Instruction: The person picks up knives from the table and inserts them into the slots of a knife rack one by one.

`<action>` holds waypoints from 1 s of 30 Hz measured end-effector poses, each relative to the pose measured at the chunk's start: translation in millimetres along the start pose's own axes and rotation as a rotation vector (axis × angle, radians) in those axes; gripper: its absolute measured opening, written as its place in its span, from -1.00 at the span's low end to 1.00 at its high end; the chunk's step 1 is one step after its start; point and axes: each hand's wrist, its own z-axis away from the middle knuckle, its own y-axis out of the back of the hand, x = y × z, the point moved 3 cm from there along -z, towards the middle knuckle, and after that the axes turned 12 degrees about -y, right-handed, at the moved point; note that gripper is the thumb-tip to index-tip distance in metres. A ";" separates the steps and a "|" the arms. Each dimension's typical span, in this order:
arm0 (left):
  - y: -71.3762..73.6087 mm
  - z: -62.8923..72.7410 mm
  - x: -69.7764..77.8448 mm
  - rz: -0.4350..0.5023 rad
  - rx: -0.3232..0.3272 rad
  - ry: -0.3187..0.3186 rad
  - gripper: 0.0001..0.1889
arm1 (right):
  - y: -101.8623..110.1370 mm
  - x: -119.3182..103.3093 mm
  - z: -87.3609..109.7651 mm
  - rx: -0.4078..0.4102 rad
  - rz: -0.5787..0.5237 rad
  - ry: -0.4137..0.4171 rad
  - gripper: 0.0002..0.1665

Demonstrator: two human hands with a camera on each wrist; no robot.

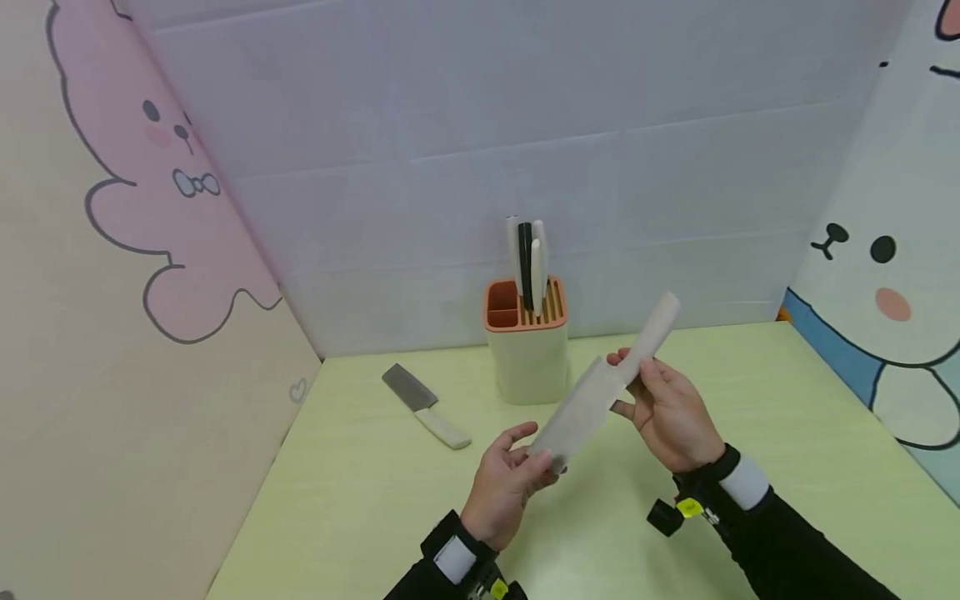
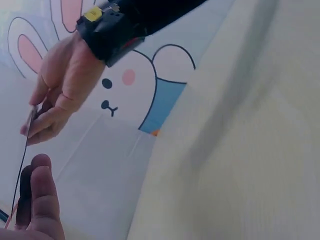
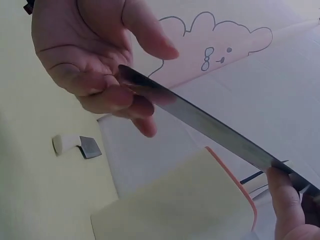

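Note:
A broad-bladed cleaver (image 1: 577, 410) with a white handle is held in the air above the table, tilted with its handle up to the right. My right hand (image 1: 670, 415) pinches it where the handle meets the blade. At the low end of the blade is my left hand (image 1: 504, 492). In the right wrist view, the blade (image 3: 210, 122) lies against the fingers of the left hand (image 3: 92, 60), while the thumb stands apart from it. The left wrist view shows some fingers (image 2: 44, 192) straight beside the blade's thin edge.
A smaller cleaver (image 1: 416, 398) with a white handle lies on the table (image 1: 360, 508) at the left. Behind the hands stands a cream knife block (image 1: 527, 367) with an orange top, holding several white and black handles (image 1: 527, 265). A white sheet (image 1: 420, 225) hangs behind; cartoon-printed panels flank the table.

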 end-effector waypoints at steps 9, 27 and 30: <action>-0.6 1.7 -0.4 0.097 0.075 0.037 -0.51 | 2.8 12.1 4.2 -0.032 -0.107 -0.032 -0.57; -3.2 6.1 3.4 0.163 0.048 0.075 -0.55 | 6.6 18.0 10.3 -0.288 -0.194 -0.126 -0.49; -4.0 8.3 2.6 0.178 0.040 0.087 -0.55 | 7.9 18.7 9.9 -0.324 -0.190 -0.147 -0.49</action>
